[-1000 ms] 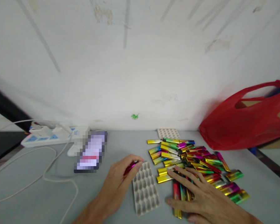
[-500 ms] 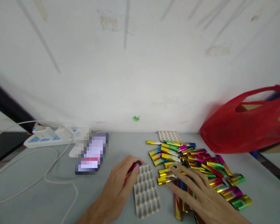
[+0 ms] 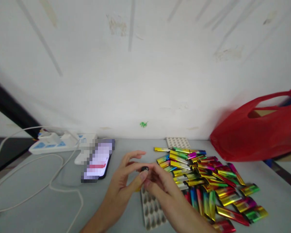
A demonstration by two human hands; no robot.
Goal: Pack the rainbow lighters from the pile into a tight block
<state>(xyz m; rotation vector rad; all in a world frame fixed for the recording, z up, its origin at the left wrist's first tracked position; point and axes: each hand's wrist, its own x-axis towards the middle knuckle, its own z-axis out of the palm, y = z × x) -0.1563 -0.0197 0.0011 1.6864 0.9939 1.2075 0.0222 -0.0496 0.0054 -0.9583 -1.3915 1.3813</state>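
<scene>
My left hand (image 3: 127, 181) pinches a lighter between thumb and forefinger. Its dark rounded end (image 3: 145, 168) pokes out at the fingertips, and a bit of yellow shows below; the rest is hidden. From the other side my right hand (image 3: 163, 186) meets it, thumb and fingers closed at the same spot, though their exact grip is covered. Beneath both hands lies a pale grey tray with rows of oval hollows (image 3: 151, 207), partly hidden. To the right, many shiny lighters (image 3: 210, 181) in gold, red, green and blue are spread in a loose pile.
A second hollowed tray (image 3: 177, 142) lies by the wall (image 3: 145, 81). On the right stands a red bag (image 3: 252, 139). To the left are a phone (image 3: 98, 160), a power strip (image 3: 48, 145) and a looping white cable (image 3: 55, 176) on the grey table (image 3: 34, 200).
My right hand has left the lighter pile and moved left to meet my left hand above the tray. My left hand's other fingers have lifted and spread.
</scene>
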